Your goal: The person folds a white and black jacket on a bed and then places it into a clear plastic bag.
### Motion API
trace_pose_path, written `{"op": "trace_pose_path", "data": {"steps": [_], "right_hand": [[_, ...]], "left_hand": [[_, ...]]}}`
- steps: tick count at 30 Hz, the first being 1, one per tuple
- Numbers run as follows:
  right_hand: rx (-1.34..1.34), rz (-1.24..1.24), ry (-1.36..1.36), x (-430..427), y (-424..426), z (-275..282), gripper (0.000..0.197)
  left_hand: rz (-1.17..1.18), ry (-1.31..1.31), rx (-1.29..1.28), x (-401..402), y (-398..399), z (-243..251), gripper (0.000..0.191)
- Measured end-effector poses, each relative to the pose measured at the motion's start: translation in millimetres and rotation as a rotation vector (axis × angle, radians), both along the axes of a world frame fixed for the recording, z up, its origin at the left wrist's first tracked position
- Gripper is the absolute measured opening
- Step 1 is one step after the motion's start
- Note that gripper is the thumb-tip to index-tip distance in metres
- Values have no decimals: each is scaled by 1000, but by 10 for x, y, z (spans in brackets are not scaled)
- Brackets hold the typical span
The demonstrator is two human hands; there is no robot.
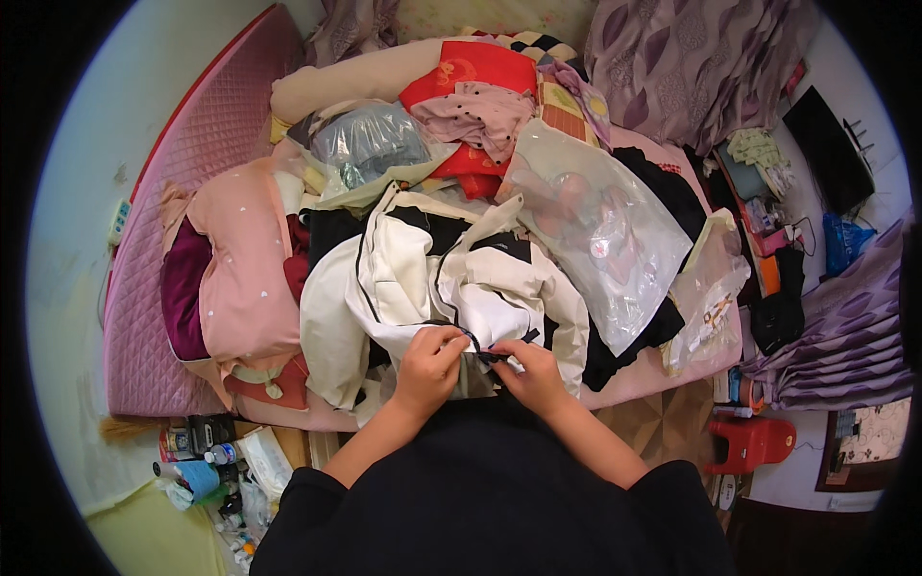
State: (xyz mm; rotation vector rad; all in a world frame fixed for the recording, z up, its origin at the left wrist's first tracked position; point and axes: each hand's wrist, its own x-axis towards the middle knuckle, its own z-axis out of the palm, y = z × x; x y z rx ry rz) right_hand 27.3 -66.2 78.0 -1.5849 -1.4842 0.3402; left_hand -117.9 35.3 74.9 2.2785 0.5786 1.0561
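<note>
Before me on the bed lies a white jacket (392,270) with black zipper edging, its front spread apart and a dark lining patch showing at the collar. My left hand (430,367) pinches the lower end of one black zipper edge. Close beside it, my right hand (529,374) grips the black end of the other edge between thumb and fingers. The two zipper ends meet or nearly meet between my fingertips; whether they are joined is too small to tell. The jacket's sleeves spread out to either side.
A clear plastic bag (605,230) of pinkish items lies right of the jacket, over black clothing. A pink pillow-like bundle (245,266) sits at left. Behind are a bag of grey-blue fabric (371,144) and a red cloth (479,68). A red stool (749,445) stands at lower right.
</note>
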Motion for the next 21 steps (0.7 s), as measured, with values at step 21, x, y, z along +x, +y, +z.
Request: {"op": "trace_pose_path", "data": {"steps": [21], "right_hand": [[-49, 17, -190, -75, 197, -14, 21]], "left_hand": [[81, 96, 119, -8, 64, -89, 22]]}}
